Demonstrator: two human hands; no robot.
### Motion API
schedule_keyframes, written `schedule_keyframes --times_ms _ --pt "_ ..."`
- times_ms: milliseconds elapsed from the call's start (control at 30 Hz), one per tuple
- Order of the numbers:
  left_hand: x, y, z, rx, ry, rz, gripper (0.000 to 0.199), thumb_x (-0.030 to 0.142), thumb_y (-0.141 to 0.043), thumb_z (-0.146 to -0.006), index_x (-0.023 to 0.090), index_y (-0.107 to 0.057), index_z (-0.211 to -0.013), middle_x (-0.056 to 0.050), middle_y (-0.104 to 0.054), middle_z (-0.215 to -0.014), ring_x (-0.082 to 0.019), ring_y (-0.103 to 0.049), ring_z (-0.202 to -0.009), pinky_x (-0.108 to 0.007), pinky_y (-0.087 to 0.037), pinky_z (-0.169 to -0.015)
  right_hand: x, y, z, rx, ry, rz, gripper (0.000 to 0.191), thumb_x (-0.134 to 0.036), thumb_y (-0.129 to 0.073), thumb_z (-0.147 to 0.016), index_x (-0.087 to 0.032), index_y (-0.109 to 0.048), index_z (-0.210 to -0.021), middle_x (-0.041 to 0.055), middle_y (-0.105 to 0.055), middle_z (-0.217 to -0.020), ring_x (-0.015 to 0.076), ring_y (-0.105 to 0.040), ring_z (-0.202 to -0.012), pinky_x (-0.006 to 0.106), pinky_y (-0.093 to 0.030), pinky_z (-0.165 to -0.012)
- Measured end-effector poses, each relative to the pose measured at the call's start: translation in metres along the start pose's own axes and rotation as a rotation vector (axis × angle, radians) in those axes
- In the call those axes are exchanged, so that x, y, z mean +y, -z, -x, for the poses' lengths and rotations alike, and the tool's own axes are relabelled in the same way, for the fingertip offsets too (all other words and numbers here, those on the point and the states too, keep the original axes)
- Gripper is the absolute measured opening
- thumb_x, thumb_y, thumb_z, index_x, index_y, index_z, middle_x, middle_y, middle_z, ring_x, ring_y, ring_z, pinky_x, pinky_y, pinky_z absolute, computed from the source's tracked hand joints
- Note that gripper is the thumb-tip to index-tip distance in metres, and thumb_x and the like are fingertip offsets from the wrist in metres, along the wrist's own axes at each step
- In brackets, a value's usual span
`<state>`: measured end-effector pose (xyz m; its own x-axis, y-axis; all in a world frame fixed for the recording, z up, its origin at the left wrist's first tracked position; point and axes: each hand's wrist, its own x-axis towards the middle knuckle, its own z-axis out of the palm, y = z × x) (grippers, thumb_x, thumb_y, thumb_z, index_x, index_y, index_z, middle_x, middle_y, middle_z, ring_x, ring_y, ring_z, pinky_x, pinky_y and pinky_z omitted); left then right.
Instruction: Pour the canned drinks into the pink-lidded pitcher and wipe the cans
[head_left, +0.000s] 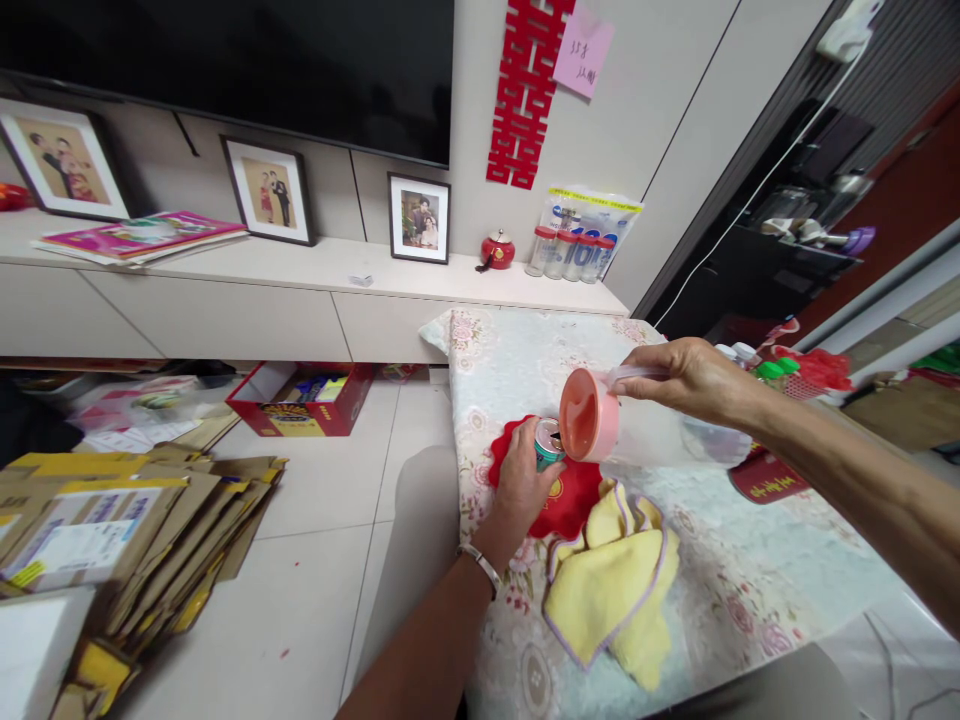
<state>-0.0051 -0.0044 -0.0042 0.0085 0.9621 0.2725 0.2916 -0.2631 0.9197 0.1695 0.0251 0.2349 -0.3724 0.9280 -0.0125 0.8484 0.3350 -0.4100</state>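
My left hand is wrapped round a small green drink can with its top opened. Beneath the can lies a red scalloped dish, partly covered by my hand. My right hand grips the handle of a translucent plastic pitcher with a coral-pink collar. The pitcher is tipped nearly sideways, its mouth close beside the can's top; whether the two touch, or any liquid flows, I cannot tell. A crumpled yellow cloth with purple edging rests just in front of the dish.
A flowered tablecloth covers the table. To the right are a red cylinder and a basket of bottles. Flattened cardboard and a red box sit on the floor at left. A TV cabinet stands behind.
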Motion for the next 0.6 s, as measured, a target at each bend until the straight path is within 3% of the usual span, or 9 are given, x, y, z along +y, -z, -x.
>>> schedule_keyframes --times_ms 600 --pt "-0.0003 0.001 -0.0002 -0.009 -0.004 -0.004 0.071 0.011 -0.075 -0.077 0.023 -0.047 -0.141 -0.013 -0.06 -0.138 -0.029 -0.056 -0.134 -0.047 -0.047 -0.112 0.0016 0.0 -0.0017 -0.015 0.005 0.001 0.054 -0.076 -0.064 -0.081 -0.023 -0.07 -0.075 -0.0009 -0.056 -0.061 0.0159 -0.048 -0.058 0.031 -0.037 -0.053"
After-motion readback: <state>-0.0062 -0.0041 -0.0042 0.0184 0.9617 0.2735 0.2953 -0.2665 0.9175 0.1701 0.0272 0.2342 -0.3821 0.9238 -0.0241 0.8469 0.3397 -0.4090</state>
